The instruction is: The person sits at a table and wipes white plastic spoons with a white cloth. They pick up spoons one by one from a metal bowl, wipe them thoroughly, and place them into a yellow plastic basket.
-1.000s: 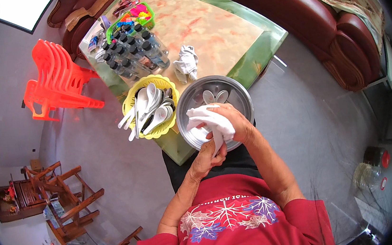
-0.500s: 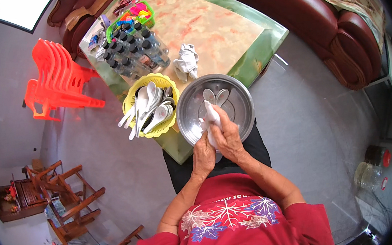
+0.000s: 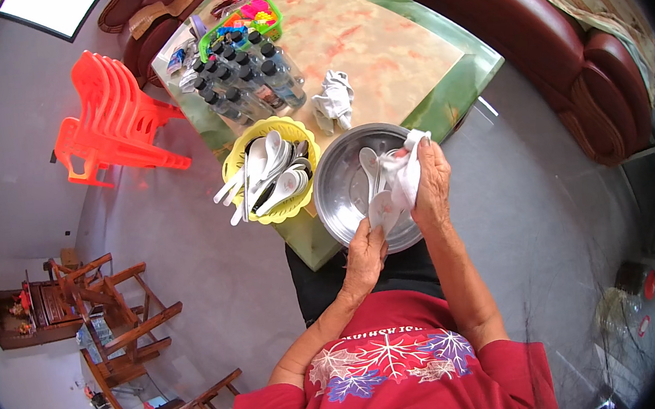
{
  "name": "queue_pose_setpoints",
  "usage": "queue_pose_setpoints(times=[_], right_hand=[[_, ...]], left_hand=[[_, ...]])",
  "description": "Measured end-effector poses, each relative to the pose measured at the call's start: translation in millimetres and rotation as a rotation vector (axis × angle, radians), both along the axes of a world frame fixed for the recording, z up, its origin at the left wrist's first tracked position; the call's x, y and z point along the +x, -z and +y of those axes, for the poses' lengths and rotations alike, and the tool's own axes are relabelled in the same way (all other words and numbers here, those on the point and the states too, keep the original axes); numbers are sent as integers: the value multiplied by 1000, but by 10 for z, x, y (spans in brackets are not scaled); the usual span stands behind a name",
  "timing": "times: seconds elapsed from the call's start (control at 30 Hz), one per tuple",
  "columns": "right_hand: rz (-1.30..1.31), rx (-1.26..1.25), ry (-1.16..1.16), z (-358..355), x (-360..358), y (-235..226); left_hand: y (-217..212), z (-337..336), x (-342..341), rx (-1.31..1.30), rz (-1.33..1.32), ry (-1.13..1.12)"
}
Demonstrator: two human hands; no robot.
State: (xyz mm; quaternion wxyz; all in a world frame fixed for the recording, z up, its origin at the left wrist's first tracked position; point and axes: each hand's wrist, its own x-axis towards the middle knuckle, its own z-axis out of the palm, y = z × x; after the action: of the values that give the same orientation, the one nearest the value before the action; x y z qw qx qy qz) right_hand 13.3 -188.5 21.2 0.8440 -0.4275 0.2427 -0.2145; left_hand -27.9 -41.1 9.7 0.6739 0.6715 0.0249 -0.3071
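My left hand (image 3: pixel 366 259) is closed on a white soup spoon (image 3: pixel 382 211) over the near side of a metal basin (image 3: pixel 333 204). In my right hand (image 3: pixel 432 185) is a bunched white cloth (image 3: pixel 406 179), held at the basin's right rim and against the spoon. More white spoons (image 3: pixel 369 163) lie inside the basin, partly hidden by the cloth. To the left, a yellow scalloped basket (image 3: pixel 306 133) holds several white spoons (image 3: pixel 257 161) and some dark-handled utensils, their handles jutting over its left edge.
The basin and basket are at the near corner of a green-edged stone table (image 3: pixel 444 100). Behind them are a crumpled white cloth (image 3: pixel 334 100), several black-capped bottles (image 3: pixel 251 81) and a green basket (image 3: pixel 275 28). Stacked red chairs (image 3: pixel 114 115) stand left; a dark red sofa (image 3: pixel 516 25) curves behind.
My hands have moved apart. The right hand has shifted right and up with the cloth, uncovering the spoon in my left hand. The whole view has shifted slightly.
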Motion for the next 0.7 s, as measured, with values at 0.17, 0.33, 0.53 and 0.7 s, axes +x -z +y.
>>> queue_pose_setpoints(times=[0.17,0.33,0.53,0.7], right_hand=[[7,-1201,-84,328,-107,173],[-46,-1425,-258,498,-401,311],[-18,-1518,-402,505,-618,231],[-96,-853,-547,265,-663,-134]], left_hand=[[21,-86,88,-316,370,-238],[217,96,217,-477,498,-379],[144,-2,163,-399,308,-380],[234,153,204,-344,366,-283]])
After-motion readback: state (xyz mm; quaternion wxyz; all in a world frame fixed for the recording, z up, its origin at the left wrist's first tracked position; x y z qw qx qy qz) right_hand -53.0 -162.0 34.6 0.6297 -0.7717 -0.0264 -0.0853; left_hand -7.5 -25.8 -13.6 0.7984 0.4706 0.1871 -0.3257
